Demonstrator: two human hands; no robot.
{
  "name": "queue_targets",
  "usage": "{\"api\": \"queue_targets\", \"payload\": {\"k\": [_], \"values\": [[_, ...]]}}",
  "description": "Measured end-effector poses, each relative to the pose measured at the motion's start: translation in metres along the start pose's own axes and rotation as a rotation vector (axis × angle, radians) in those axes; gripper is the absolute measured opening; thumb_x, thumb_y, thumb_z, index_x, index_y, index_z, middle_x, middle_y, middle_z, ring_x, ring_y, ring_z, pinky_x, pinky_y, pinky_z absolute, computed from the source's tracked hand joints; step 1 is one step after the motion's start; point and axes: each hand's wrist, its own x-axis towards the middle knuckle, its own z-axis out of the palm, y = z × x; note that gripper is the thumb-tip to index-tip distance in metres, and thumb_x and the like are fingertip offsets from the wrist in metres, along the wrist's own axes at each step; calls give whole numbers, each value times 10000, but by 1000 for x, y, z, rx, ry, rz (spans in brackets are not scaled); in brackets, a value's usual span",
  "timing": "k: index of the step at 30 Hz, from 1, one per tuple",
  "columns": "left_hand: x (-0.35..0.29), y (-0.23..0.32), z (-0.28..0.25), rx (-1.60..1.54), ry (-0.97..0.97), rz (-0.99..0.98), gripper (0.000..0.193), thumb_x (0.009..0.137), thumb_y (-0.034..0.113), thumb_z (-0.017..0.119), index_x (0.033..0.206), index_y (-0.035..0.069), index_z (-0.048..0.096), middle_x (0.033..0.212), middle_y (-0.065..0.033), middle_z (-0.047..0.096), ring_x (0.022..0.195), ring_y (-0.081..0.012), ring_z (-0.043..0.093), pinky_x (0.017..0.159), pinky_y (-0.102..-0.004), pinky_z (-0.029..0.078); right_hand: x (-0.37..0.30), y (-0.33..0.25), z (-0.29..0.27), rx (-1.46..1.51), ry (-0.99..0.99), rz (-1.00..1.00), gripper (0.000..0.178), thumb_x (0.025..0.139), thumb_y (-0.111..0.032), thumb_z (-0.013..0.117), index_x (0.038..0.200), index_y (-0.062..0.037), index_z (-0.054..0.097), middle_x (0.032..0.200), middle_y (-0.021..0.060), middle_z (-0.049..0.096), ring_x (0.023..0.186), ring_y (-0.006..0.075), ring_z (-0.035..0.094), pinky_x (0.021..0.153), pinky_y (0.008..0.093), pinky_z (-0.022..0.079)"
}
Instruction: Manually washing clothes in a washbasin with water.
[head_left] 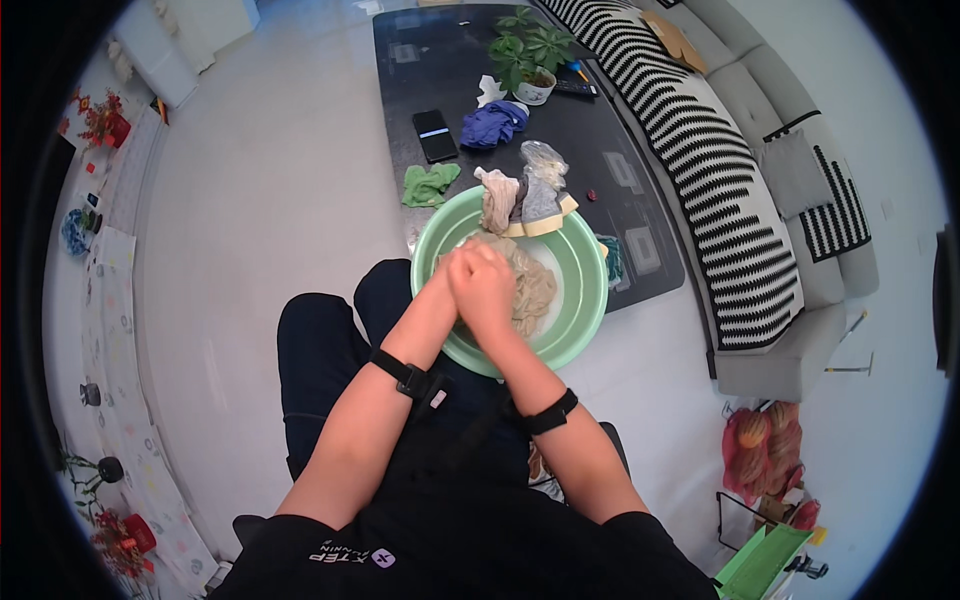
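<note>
A light green basin (592,290) stands in front of my knees, by the near end of the dark table. Crumpled beige cloth (534,290) lies in it, with some whitish liquid or basin floor showing beside it. My left hand (453,268) and my right hand (482,283) are pressed together over the cloth, fingers closed, gripping part of it. The right hand hides much of the left. Draped over the basin's far rim are a pale pinkish cloth (498,200) and a grey cloth with yellow edging (541,208).
On the dark table (590,130) lie a green cloth (430,185), a phone (434,136), a blue-purple cloth (494,125), a clear plastic bag (543,163) and a potted plant (534,88). A grey sofa (760,90) runs along the right, near a red net bag (760,450).
</note>
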Motion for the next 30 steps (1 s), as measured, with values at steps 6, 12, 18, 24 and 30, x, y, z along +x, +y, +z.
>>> {"api": "queue_targets", "payload": {"k": [6, 12, 18, 24, 30], "values": [[-13, 6, 16, -117, -28, -122, 294, 895, 265, 345, 1038, 49, 484, 993, -99, 551, 887, -222, 570, 783, -389, 474, 12, 74, -5, -113, -27, 348, 291, 816, -203, 452, 633, 8, 536, 719, 164, 558, 631, 313, 529, 588, 414, 414], [-26, 21, 26, -146, -199, 92, 347, 870, 307, 439, 1097, 45, 443, 1058, -87, 524, 985, -196, 522, 829, -327, 433, 20, 60, -13, 548, -56, 590, 253, 847, -186, 437, 731, 13, 541, 736, 125, 546, 703, 218, 529, 661, 312, 403], [-16, 27, 14, -209, -131, 313, 279, 839, 103, 417, 1095, -9, 425, 1058, -132, 518, 956, -258, 535, 826, -381, 440, 21, 45, -19, 629, -44, 300, 170, 763, -44, 484, 930, -15, 489, 972, 132, 493, 882, 246, 489, 785, 316, 374], [-15, 42, 10, -576, -260, 200, 346, 840, 86, 299, 1154, -47, 358, 1112, -191, 477, 1052, -286, 471, 925, -423, 367, -5, 74, -12, 101, -834, 107, 645, 668, -162, 608, 1238, -43, 331, 1268, 193, 329, 1170, 304, 338, 937, 336, 299], [-14, 37, 17, -593, -118, 340, 336, 883, 181, 357, 1136, -39, 369, 1084, -156, 481, 1024, -285, 471, 914, -418, 370, 4, 83, 2, 749, -384, 538, 539, 676, -119, 592, 1176, -43, 405, 1095, 164, 477, 996, 306, 481, 879, 319, 352]]}}
